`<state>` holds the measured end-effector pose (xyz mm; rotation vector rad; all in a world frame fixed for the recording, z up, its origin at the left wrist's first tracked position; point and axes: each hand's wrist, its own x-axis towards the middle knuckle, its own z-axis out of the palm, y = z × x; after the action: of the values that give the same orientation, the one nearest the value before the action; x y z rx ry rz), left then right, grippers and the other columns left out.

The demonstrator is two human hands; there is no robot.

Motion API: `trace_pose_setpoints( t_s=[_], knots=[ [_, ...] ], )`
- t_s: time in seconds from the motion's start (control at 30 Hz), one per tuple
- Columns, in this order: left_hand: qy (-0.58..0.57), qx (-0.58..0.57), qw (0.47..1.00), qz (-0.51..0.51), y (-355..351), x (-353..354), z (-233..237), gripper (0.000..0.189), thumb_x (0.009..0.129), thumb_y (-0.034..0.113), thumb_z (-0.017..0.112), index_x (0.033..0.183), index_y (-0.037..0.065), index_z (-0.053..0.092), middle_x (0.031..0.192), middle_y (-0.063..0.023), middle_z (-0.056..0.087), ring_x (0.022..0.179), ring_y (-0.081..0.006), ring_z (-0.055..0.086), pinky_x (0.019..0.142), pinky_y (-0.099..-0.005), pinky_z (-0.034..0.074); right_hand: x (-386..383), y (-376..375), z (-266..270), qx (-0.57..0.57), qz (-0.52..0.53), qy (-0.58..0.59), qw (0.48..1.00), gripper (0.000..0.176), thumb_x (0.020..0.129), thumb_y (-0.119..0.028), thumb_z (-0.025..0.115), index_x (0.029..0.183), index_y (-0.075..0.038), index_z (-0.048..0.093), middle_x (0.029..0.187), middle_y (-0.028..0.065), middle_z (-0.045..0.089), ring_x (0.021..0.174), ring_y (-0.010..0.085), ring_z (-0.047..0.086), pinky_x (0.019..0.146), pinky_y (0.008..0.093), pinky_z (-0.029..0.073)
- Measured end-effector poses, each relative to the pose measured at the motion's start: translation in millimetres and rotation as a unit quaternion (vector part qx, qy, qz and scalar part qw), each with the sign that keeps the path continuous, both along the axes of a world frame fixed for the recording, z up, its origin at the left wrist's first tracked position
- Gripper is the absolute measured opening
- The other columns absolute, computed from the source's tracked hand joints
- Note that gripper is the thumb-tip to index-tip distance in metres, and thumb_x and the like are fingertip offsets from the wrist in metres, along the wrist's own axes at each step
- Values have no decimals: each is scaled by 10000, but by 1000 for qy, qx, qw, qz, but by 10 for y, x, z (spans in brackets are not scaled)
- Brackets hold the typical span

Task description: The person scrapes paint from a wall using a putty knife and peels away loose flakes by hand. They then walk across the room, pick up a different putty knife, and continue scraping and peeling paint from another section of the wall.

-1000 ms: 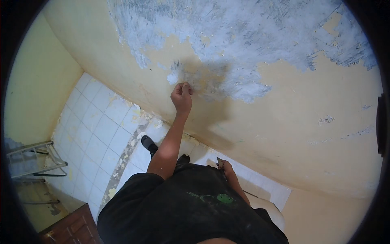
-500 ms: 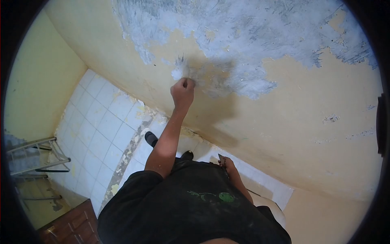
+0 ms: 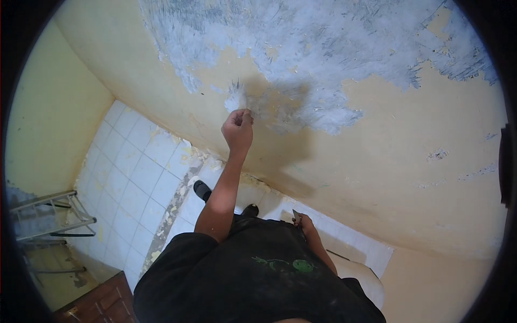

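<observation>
My left hand point(image 3: 238, 130) is raised to the yellowish wall point(image 3: 388, 156), its thumb and fingers pinched together at the lower edge of a small pale bare spot point(image 3: 235, 98). Whatever they hold, if anything, is too small to make out. Above and right of it, a broad grey-white patch point(image 3: 334, 54) shows where the paint is gone, with ragged edges. My right hand point(image 3: 306, 224) is low beside my dark shirt, closed around a scraper point(image 3: 296, 216) whose pointed metal blade sticks up; its handle is hidden in the fingers.
A metal ladder-like frame point(image 3: 59, 229) stands at the left. White floor tiles point(image 3: 137, 172) carry paint flakes along a rough grey strip point(image 3: 177, 202). A brown panelled door point(image 3: 105, 301) is at the lower left. A pale rounded object point(image 3: 358, 277) lies partly hidden at my right side.
My left hand has drawn slightly down the wall and turned, its fingers still pinched. The right hand keeps the scraper low; the view has shifted a little.
</observation>
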<state>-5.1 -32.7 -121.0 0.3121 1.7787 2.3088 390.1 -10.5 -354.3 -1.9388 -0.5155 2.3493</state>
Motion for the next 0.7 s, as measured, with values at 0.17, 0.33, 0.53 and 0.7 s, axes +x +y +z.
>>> trace_pose_setpoints(
  t_s=[0.17,0.33,0.53,0.7],
  knots=[
    [-19,-1,1000,1,15,21,43,105,830,74,598,819,-27,627,668,-53,621,596,-95,584,590,-224,479,24,17,-65,-16,-10,7,1000,398,918,-207,372,1251,10,357,741,126,557,484,161,459,409,260,419],
    [-16,-42,999,4,14,-27,122,107,764,84,607,777,-14,648,618,-36,626,556,-71,570,543,-203,440,5,50,-88,-11,9,2,1000,409,914,-209,376,1255,16,351,745,128,555,484,163,455,409,258,414],
    [-2,-26,1000,-15,14,-80,105,85,745,71,604,702,-2,613,592,-18,604,529,-61,534,531,-191,419,-75,11,-15,-38,-31,-3,999,304,919,-212,414,1139,-2,411,728,111,541,467,143,441,382,233,402],
    [-7,33,999,-30,-24,-79,-21,97,784,67,587,711,4,597,626,-26,603,561,-71,543,552,-206,441,-69,25,-37,-33,-11,-5,999,434,906,-213,397,1270,15,337,769,136,539,482,159,446,401,246,412]
  ],
)
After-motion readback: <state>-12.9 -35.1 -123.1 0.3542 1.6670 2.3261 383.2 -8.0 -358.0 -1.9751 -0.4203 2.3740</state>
